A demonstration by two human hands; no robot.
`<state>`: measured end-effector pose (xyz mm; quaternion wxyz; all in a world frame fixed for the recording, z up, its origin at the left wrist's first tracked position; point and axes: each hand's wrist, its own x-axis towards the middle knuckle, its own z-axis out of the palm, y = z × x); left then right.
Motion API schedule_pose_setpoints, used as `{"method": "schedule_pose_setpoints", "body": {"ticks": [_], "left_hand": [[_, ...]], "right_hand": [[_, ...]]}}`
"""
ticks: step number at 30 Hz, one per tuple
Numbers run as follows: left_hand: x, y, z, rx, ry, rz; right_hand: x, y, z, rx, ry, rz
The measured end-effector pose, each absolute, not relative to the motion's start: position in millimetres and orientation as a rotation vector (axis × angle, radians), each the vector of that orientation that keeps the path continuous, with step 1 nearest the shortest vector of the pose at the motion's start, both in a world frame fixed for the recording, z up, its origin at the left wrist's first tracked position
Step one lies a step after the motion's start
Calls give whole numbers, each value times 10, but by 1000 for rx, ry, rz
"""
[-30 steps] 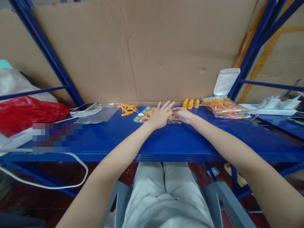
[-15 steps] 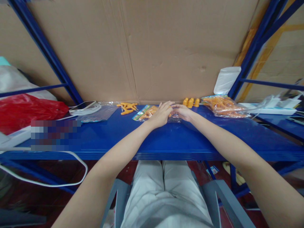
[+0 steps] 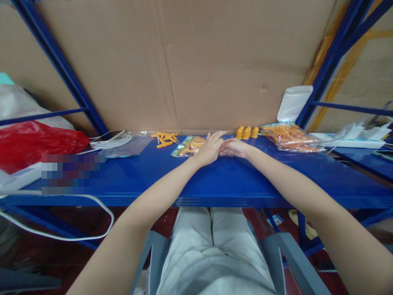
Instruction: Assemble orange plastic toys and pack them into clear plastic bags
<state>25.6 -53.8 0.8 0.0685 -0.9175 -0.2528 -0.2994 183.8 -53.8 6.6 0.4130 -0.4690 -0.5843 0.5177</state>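
Note:
A clear plastic bag (image 3: 184,150) with a colourful header and orange plastic pieces inside lies on the blue table. My left hand (image 3: 211,148) is over its middle, one or two fingers stretched out and the others curled down on the bag. At the bag's right end, my right hand (image 3: 236,146) has its fingers closed on the plastic, close against the left fingertips. The fingertips are partly hidden. Left of the bag are loose orange T-shaped handles (image 3: 165,140) with short metal chains. Behind my right hand stand several small orange cup-like pieces (image 3: 246,132).
A filled bag of orange pieces (image 3: 287,137) lies at the right, beside a white power strip (image 3: 346,140). Flat clear bags (image 3: 130,146) and a coiled white cable (image 3: 112,141) are at the left, near a red bag (image 3: 39,141). A cardboard wall (image 3: 215,65) stands behind.
My hands have shifted slightly at the bag's right end, and the right fingers now sit lower, closer to the left hand. The bag and the loose pieces stay in place.

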Motion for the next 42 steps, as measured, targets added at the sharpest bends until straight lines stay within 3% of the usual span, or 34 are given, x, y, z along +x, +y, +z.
{"method": "schedule_pose_setpoints", "body": {"ticks": [24,33,38,42], "left_hand": [[253,-552,6,-2833,-702,-805],[7,-380,172,-2620,-956,-1075],[-153,-114,76,-2654,-1388,-666],[-158,-88,47,-2680,-1443,-430]], "right_hand": [[1789,-521,16,-1359,-1696,997],[1778,-526,50,-1375,-1634,1090],[1763,-547,77,-1373,-1635,1104],[1767,-564,81,-1334,-1688,1115]]}}
